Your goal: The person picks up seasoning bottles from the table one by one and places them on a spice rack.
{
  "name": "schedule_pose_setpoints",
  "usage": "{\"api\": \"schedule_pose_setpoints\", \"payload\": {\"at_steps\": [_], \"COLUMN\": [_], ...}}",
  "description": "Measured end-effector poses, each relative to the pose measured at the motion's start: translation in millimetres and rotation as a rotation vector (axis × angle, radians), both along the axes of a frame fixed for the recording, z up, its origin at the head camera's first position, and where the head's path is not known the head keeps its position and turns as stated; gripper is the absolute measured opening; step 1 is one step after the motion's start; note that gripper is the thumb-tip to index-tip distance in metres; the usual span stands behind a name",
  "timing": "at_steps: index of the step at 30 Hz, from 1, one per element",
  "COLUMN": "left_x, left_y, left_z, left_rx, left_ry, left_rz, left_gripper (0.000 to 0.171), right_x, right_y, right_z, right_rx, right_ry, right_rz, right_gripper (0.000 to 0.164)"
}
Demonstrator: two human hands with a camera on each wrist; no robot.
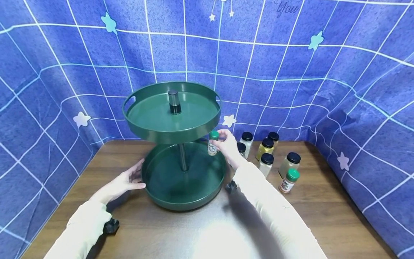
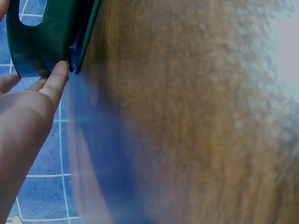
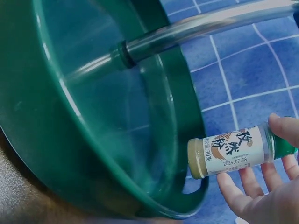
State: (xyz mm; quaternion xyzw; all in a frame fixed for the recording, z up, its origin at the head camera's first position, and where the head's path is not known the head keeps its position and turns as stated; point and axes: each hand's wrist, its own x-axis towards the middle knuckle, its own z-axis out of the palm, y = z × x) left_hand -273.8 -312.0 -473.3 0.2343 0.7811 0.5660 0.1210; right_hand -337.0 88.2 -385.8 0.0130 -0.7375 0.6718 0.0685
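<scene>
My right hand (image 1: pixel 229 146) pinches a small spice jar (image 3: pixel 233 150) with a green cap and a white printed label. In the head view the jar is nearly upright over the right part of the lower tray (image 1: pixel 171 185), below the upper tray's rim. The right wrist view shows thumb and fingers about its cap end, its base near the tray's rim. My left hand (image 1: pixel 123 185) touches the left outer side of the lower tray, fingers extended and thumb apart. Both round green trays belong to one two-tier stand; the upper tray (image 1: pixel 148 113) holds nothing.
Right of the stand are several jars with black lids, among them a yellow-filled jar (image 1: pixel 265 148) and a pale jar (image 1: pixel 266 164). Another green-capped spice jar (image 1: pixel 289 180) stands nearer. A blue gridded cloth (image 1: pixel 258 82) surrounds the wooden table (image 1: pixel 323 205).
</scene>
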Motion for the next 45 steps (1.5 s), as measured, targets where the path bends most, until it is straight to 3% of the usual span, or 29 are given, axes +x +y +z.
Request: {"api": "schedule_pose_setpoints", "payload": {"at_steps": [11,27,38,45], "left_x": [2.4,2.9,3.1,4.4], "left_y": [0.7,1.1,0.5,-0.6], "left_z": [1.1,2.5,2.5,2.2], "left_rx": [-0.002,-0.018,-0.028,-0.03], "left_ry": [-0.016,-0.028,-0.035,-0.032], "left_rz": [0.003,0.009,0.015,0.015], "left_gripper": [0.093,0.095,0.095,0.095], "right_x": [-11.8,-14.3,-10.4,-1.9], "right_y": [0.2,1.6,1.6,5.3], "right_z": [-22.0,-27.2,-20.4,1.7], "right_rx": [0.133,0.374,0.364,0.285], "right_ry": [0.025,0.081,0.053,-0.089], "right_rz": [-0.051,-0.116,-0.076,0.045], "right_gripper": [0.043,0.042,0.047,0.067]}}
